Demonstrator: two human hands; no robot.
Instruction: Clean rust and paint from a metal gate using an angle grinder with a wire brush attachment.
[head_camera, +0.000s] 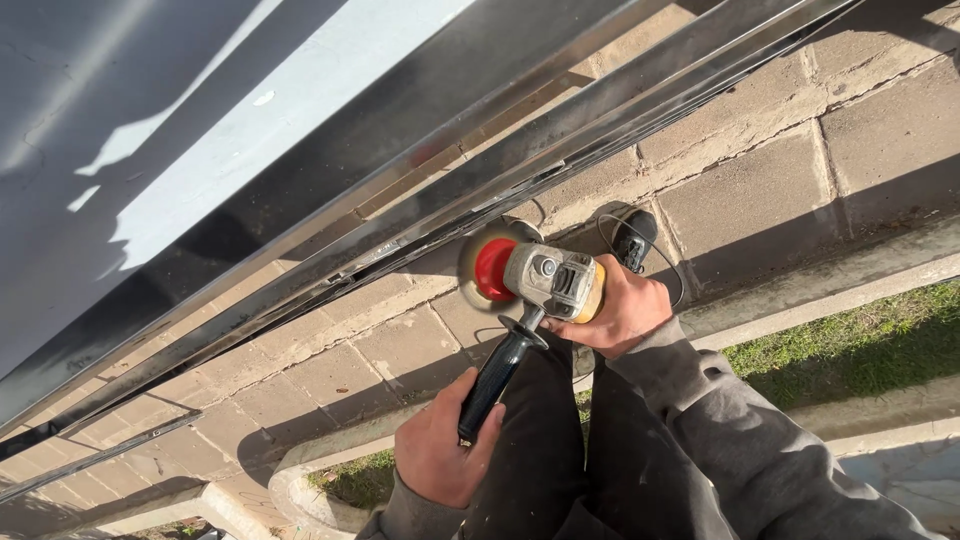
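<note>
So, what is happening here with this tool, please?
A person holds an angle grinder with both hands. The left hand grips the black side handle, and the right hand grips the grinder's body. Its round disc sits against the dark metal rails of a gate-like frame, above a block pavement and a strip of grass.

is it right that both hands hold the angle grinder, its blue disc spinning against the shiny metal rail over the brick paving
Not quite: the head view shows the disc is red, not blue. The rest holds: left hand on the black side handle, right hand on the angle grinder, against the shiny metal rail over brick paving.
</note>
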